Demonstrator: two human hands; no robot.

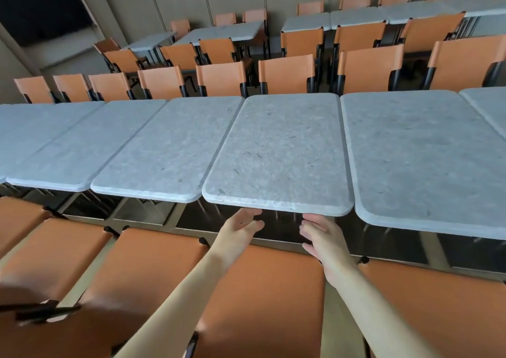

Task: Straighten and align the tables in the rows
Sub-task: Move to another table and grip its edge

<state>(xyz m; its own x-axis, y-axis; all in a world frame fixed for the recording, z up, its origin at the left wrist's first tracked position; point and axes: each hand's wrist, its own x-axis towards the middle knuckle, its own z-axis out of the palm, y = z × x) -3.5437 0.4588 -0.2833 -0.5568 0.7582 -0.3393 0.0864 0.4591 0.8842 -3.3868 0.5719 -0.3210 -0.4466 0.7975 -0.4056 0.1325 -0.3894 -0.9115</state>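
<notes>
Reaching over an orange chair back, we hold the left hand and right hand open with fingers relaxed, gripping nothing, just beneath the near edge of the centre table, which lies directly ahead with its long axis running away from us. Both hands sit about equally near; the pale grey speckled top stands close beside its neighbours, its near edge slightly out of line with the right-hand table

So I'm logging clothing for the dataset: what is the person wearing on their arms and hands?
Nothing shows. The left hand and right hand are bare, with no gloves, rings or watch visible, and both forearms are uncovered as far as the frame edge; no sleeve is in view.
</notes>
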